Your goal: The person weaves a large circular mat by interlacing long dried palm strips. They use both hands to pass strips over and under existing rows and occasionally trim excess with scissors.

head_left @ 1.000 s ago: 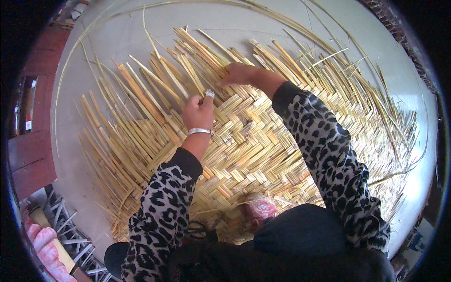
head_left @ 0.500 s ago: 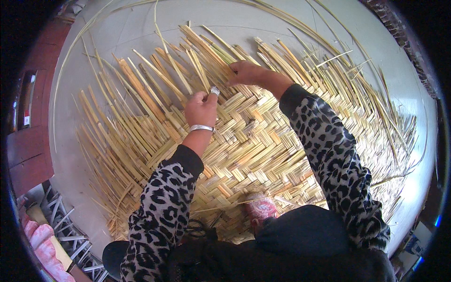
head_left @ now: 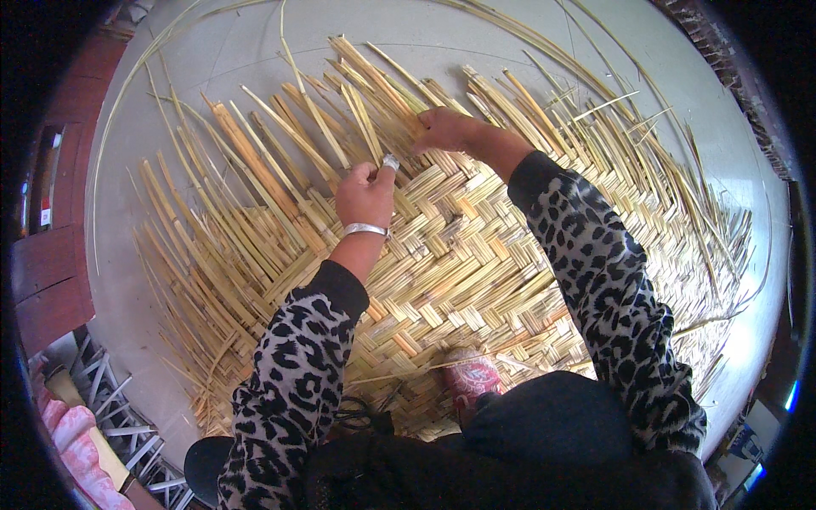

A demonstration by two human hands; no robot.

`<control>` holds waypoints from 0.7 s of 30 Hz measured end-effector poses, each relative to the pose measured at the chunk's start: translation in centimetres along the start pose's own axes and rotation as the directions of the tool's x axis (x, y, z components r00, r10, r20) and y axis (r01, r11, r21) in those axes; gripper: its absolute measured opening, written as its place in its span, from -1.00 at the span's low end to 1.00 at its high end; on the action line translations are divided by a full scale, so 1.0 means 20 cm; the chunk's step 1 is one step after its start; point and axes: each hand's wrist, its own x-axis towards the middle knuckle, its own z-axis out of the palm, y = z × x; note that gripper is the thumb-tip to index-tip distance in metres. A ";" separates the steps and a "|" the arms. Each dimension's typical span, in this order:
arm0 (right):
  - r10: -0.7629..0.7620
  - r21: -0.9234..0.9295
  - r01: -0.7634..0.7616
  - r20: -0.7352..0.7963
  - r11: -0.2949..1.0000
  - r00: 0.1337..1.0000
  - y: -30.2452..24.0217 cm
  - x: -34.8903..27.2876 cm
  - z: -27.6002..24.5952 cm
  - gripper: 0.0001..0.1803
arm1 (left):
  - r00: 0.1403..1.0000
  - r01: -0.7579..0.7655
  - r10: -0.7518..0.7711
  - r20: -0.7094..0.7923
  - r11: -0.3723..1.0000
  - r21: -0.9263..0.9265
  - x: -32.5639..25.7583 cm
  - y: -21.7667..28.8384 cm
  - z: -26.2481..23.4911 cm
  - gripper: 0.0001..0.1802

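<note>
A large mat of split cane strips in a herringbone weave lies on the floor beneath me, its loose strip ends fanning out along the far and left edges. At the far edge of the weave my left hand, with a silver bracelet and a pale wrap on one finger, is closed on cane strips. To its right and slightly farther off, my right hand grips a bundle of strips that points away from me. The fingertips of my right hand are partly hidden among the strips.
My foot in a red patterned shoe rests on the mat. Long thin strips curve over the grey floor at the back. Reddish-brown wood stands at the left, with a metal rack and pink cloth below it.
The strips by my right hand have shifted a little and spread slightly apart. Both hands stay in almost the same place.
</note>
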 end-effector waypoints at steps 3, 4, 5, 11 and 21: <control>0.017 -0.020 -0.018 -0.040 1.000 0.999 -0.01 -0.04 -0.01 -0.54 | 1.000 -0.007 0.007 0.027 1.000 0.017 0.00 0.01 -0.01 -0.63; 0.031 -0.005 -0.031 -0.039 0.999 0.999 -0.01 -0.04 -0.02 -0.55 | 0.999 -0.024 0.023 0.025 0.999 0.035 0.00 0.01 -0.02 -0.63; 0.049 0.013 -0.048 -0.032 0.999 0.998 -0.02 -0.04 -0.02 -0.56 | 0.999 -0.051 0.050 0.019 0.997 0.053 0.00 0.00 -0.02 -0.63; -0.031 -0.084 0.031 -0.002 0.996 1.000 -0.01 -0.02 -0.02 -0.54 | 0.999 0.031 -0.030 0.010 0.999 -0.031 0.00 -0.02 0.01 -0.64; -0.087 0.096 0.074 0.132 0.993 0.988 0.05 0.01 -0.04 -0.52 | 0.999 -0.006 0.012 0.050 0.994 -0.114 0.02 -0.07 0.02 -0.71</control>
